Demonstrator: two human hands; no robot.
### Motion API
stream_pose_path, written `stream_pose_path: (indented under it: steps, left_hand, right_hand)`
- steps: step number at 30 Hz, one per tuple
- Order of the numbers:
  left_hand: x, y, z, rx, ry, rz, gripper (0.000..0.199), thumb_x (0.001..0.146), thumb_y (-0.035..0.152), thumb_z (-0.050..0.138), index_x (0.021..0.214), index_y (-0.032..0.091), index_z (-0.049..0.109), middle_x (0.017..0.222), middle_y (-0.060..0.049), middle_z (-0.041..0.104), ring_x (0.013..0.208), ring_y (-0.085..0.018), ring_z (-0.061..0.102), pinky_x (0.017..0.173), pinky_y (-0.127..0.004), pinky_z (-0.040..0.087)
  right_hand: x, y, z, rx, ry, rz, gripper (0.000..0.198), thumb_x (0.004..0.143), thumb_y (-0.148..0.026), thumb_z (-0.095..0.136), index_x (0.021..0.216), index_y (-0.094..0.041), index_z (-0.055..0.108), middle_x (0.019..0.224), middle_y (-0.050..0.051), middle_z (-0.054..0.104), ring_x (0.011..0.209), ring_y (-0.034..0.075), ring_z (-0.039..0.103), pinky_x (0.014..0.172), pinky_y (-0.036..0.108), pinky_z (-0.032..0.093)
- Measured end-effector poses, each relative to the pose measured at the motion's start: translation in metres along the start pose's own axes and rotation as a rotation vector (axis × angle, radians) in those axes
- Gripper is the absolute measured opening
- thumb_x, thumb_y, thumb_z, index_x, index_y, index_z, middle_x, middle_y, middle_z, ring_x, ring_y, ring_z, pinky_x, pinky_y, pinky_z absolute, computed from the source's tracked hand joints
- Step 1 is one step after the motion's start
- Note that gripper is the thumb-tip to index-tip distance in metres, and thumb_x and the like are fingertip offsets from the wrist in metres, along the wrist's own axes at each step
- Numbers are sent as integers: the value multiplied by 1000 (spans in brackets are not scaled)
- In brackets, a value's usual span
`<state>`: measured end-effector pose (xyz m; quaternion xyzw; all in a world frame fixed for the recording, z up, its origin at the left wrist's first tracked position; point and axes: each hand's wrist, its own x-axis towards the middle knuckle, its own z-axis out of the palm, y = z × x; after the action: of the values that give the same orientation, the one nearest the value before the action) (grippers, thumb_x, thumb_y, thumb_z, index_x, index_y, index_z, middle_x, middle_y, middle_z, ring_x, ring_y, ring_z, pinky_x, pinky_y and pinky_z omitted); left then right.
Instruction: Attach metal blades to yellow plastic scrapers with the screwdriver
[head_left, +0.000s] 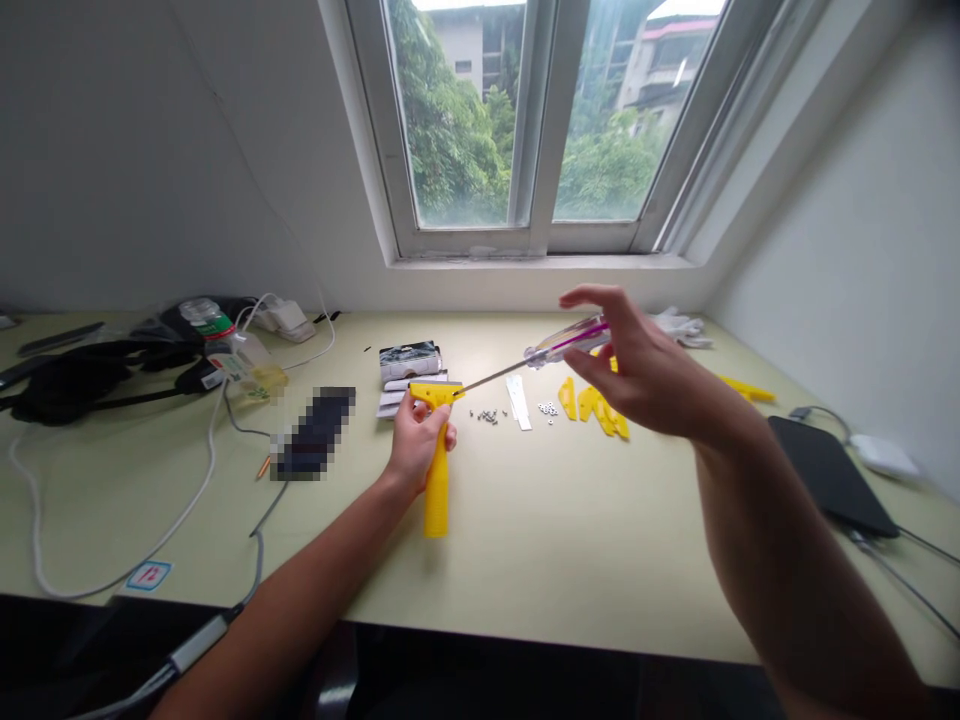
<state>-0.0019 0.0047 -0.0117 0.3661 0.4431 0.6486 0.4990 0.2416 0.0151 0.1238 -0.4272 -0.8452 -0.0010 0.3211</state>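
My left hand [420, 440] is closed around a yellow scraper [436, 500], its handle hanging down and its wide head at the top. In my right hand [637, 370] is a screwdriver [562, 342] with a clear and purple handle. Its long metal shaft slants down to the left, and the tip meets the scraper's head near the right end. Whether the tip sits in a screw is too small to tell. Between the hands on the table lie several small screws [489, 416], white blade-like strips [517, 403] and small nuts [548, 409]. Yellow plastic parts [600, 410] lie below my right hand.
Small boxes [409, 362] stand behind my left hand. A blurred-out dark phone-like object [313, 435], cables, a plastic bottle [244, 360] and a black bag-like heap [97, 375] are at left. White gloves [681, 327] and a black tablet-like slab [829, 475] are at right.
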Motion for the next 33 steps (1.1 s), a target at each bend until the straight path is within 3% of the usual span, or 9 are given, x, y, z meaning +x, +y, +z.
stream_pose_path:
  steps: [7,15,22,33]
  left_hand:
    - [-2,2,2,4,-7,-2,35,70,22,70,94,22,44,84,4,52,42,-4,49,39,-20,37]
    - [-2,1,1,-8,-16,-1,36,70,22,70,95,22,44,84,5,52,42,-3,49,39,-19,37]
    - [-2,1,1,-7,-26,10,33,72,21,69,94,22,44,86,4,51,42,-3,49,38,-19,36]
    - [-1,2,1,-7,-30,-1,34,71,21,69,95,23,44,84,5,52,42,-3,49,38,-19,36]
  right_hand:
    - [0,-2,0,44,25,-97,39,92,-40,51,125,-21,47,103,9,67,73,19,65,67,33,53]
    - [0,-3,1,10,74,-80,41,89,-41,55,126,-23,48,93,6,68,70,21,66,62,34,53]
    - [1,1,2,7,120,-102,44,87,-45,57,124,-22,50,96,7,69,72,21,68,64,35,55]
    - [2,6,1,26,72,-111,44,88,-39,58,128,-21,49,101,8,69,75,20,69,65,33,55]
